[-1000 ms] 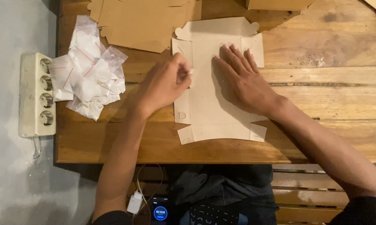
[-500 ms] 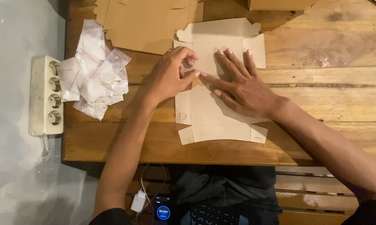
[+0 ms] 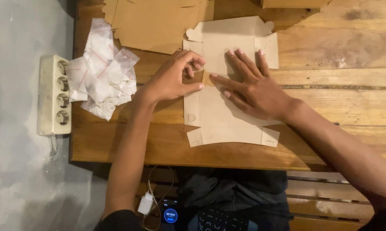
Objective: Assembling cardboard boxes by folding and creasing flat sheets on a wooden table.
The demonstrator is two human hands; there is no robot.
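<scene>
Right hand [image 3: 255, 87] flattens cardboard blank [image 3: 227, 115]; left hand [image 3: 173, 79] pinches its edge

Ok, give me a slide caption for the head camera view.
Right hand flat on an unfolded cardboard box blank while left hand pinches its side edge, on a wooden table.

Bare forearms, dark short sleeves, dark printed shirt, dark trousers.

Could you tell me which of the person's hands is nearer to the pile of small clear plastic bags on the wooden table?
Left. The left hand lies just right of the pile of small clear plastic bags, pinching the flat cardboard box blank; the right hand presses that blank farther right.
</scene>
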